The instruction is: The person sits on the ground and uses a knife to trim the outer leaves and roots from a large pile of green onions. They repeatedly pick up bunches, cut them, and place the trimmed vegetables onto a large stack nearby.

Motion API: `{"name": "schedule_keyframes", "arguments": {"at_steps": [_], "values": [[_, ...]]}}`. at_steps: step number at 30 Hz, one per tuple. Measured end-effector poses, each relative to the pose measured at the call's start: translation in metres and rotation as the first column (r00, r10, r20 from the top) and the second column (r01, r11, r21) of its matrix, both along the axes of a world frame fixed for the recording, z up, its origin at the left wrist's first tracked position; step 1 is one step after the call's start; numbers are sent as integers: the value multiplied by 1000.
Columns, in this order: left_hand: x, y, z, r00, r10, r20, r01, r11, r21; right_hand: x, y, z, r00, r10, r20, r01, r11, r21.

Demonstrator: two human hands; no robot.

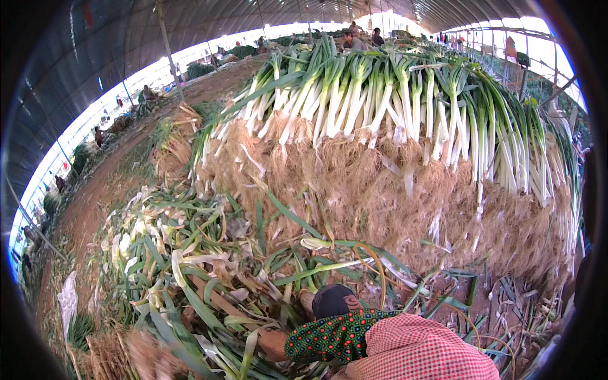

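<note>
A forearm in a green, dotted oversleeve (pixel 327 339) reaches left from a red checked garment (pixel 427 349). It appears to be my right arm, with the bare wrist (pixel 273 344) showing. Loose leek leaves (pixel 249 354) cover most of my right hand, so its grip is hidden. Long green leaves (pixel 185 339) lie just left of it. Beyond them is a motion-blurred brownish shape (pixel 149 354), which I cannot identify surely. My left hand cannot be made out. Above the sleeve sits a dark rounded item (pixel 335 300) with a reddish mark, possibly a shoe, beside bare skin.
A tall stack of leeks (pixel 351 104), roots (pixel 361 190) facing me, spans the far side. Leaf trimmings (pixel 156 237) heap at left near a dirt path (pixel 95 194). A thin hose-like loop (pixel 380 270) curves over the litter. Several people work farther back beneath the arched roof (pixel 266 12).
</note>
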State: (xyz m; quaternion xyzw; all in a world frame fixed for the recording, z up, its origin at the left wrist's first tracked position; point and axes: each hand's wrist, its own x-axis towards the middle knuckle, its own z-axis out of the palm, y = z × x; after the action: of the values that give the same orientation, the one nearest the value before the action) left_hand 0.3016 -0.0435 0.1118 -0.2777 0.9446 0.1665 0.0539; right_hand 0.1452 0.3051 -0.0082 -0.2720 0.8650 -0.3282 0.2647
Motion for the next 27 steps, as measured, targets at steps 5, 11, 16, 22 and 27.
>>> {"name": "schedule_keyframes", "arguments": {"at_steps": [5, 11, 16, 22, 27], "values": [[-32, 31, 11, 994, -103, -33, 104, 994, 33, -1, 7, 24, 991, 36, 127, -27, 997, -75], [-89, 88, -4, 967, -251, -39, 254, 963, 95, -25, 3, 10, 953, 256, 160, -258, 966, -11], [-102, 115, -33, 967, -256, -11, 256, 959, 119, -29, 31, 44, 962, 119, 247, -96, 990, -101], [-96, 106, -41, 971, -240, 1, 239, 969, 60, -30, 37, 30, 978, 136, 159, -137, 991, -7], [-27, -56, -66, 881, -446, -158, 376, 862, -340, -21, 29, 50, 989, 117, 91, -102, 982, -161]]}}
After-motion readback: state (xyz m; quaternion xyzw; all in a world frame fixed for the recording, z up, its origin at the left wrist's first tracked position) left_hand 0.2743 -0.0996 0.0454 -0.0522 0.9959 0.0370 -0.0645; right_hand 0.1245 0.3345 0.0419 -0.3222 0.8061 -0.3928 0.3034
